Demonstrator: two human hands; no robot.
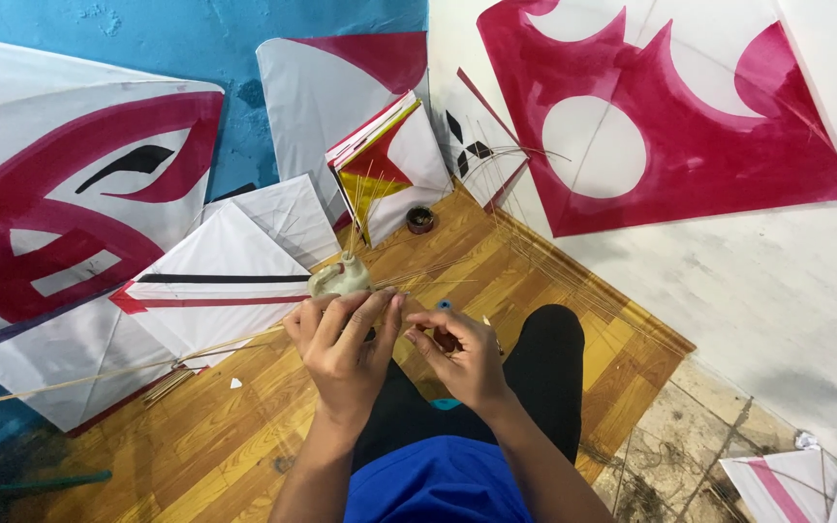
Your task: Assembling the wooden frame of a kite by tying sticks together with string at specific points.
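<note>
A: What is being held by the left hand (341, 344)?

B: A thin bamboo stick (128, 368) is being pinched between the thumb and the bent fingers (365, 315) of that hand. The stick is being kept nearly level, running out to the left over the wooden floor (234, 426) and across a white kite with a black and a red stripe (225, 291).

A: And the right hand (462, 353)?

B: It is being held just beside the left one, above the knees. Its fingers (428, 322) are being pressed together around something small; what is being pinched cannot be told.

A: What is being seen close by?

B: A pale lump (339, 278) is lying just beyond the left hand, with thin splints standing out of it. A stack of folded kites (389, 165) is being propped against the wall behind, a small dark round pot (419, 219) is sitting beside it, and a large red and white kite (670, 107) is being displayed on the white wall.
</note>
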